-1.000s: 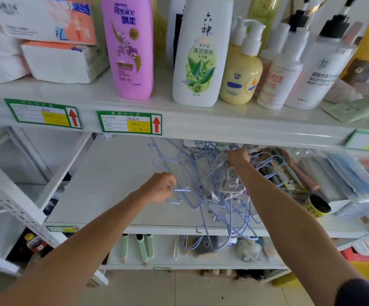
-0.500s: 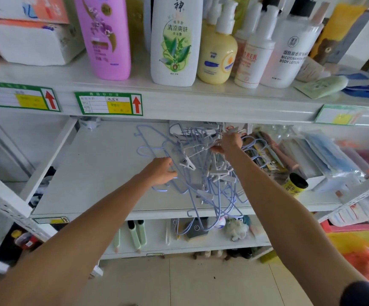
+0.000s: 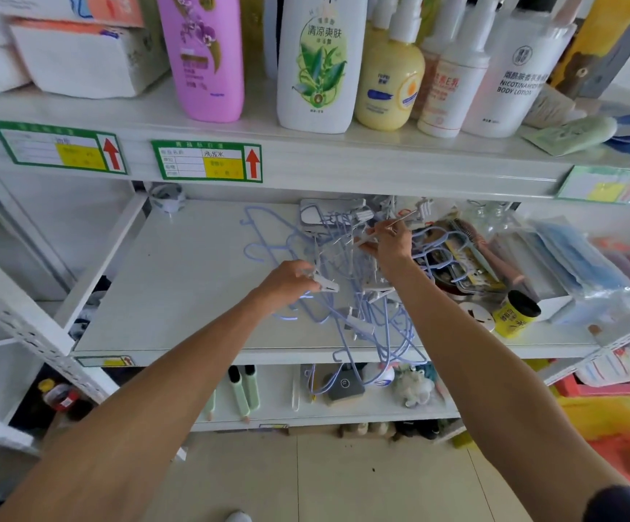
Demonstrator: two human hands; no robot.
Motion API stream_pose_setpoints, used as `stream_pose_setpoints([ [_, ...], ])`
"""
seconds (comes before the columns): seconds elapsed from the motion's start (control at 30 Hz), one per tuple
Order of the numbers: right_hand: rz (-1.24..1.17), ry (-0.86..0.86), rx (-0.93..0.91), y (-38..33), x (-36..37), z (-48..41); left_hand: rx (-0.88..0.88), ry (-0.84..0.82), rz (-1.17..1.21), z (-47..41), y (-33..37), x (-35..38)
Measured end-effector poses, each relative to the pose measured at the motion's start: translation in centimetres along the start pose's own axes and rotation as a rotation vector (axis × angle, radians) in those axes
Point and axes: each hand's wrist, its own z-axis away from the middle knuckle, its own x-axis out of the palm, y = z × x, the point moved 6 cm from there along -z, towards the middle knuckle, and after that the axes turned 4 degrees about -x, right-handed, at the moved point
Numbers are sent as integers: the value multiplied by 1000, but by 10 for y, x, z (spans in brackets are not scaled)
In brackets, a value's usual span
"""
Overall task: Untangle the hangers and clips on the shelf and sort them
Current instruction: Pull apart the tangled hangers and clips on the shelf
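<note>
Hangers (image 3: 337,254), thin and blue, lay in a messy heap with white clips (image 3: 379,293) in the middle of the white shelf (image 3: 192,295). Some loops hung over its front edge. The left hand (image 3: 287,282) was at the heap's 9 o'clock and pinched one of the clips. The right hand (image 3: 388,244) was at 12 o'clock and pinched another of the clips up in the heap. A yellow jar (image 3: 513,316) with a black lid stood at 3 o'clock. A pink bottle (image 3: 207,58) stood one shelf up, at 11 o'clock.
</note>
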Motion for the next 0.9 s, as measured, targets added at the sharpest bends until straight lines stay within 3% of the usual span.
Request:
stream_pose_setpoints([
  [0.2, 57, 252, -20, 3, -24, -8, -27, -58, -149, -9, -8, 8],
  [0.33, -42, 295, 27, 3, -26, -11, -22, -92, -155, -14, -6, 6],
  [0.63, -139, 200, 135, -2, -24, -15, -20, -40, 20, -21, 9, 14],
  [0.77, -209, 11, 234, 1, -13, 3, -16, -33, 85, -17, 16, 9],
  [0.9, -140, -187, 270, 6, -6, 19, -110, -65, 404, -5, 19, 7],
])
